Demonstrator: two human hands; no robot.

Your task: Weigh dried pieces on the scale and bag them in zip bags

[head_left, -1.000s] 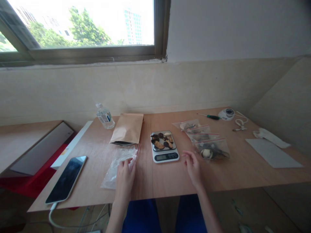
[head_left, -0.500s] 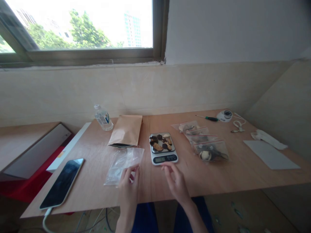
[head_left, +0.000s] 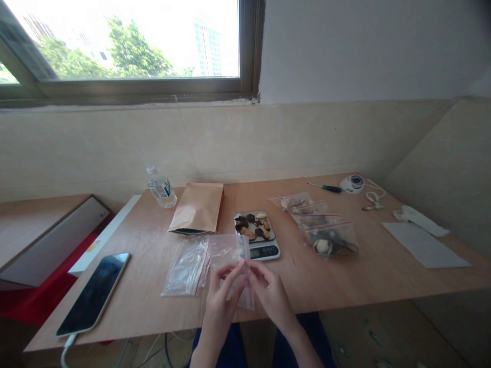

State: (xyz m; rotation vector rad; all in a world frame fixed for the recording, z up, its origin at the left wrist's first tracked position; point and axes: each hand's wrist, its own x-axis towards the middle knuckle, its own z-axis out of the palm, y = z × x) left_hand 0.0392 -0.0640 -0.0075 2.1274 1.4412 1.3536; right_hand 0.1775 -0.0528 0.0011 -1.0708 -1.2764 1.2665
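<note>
My left hand [head_left: 222, 294] and my right hand [head_left: 270, 291] meet over the table's front edge, both pinching one clear zip bag [head_left: 230, 255] with a red seal strip, lifted off the wood. To its left a stack of empty clear bags [head_left: 184, 268] lies flat. Just behind my hands stands a small digital scale [head_left: 258, 236] with dark and pale dried pieces on its plate. A brown paper pouch [head_left: 197, 208] lies behind the bags.
Several filled zip bags [head_left: 326, 232] lie right of the scale. A phone [head_left: 94, 294] on a cable sits at the front left, a water bottle [head_left: 161, 186] at the back. A screwdriver [head_left: 326, 188], a small white device [head_left: 353, 183] and grey paper [head_left: 424, 244] lie at the right.
My left hand lifted one bag off the stack and moved right. My right hand came in from beside the filled bags and took hold of the same bag.
</note>
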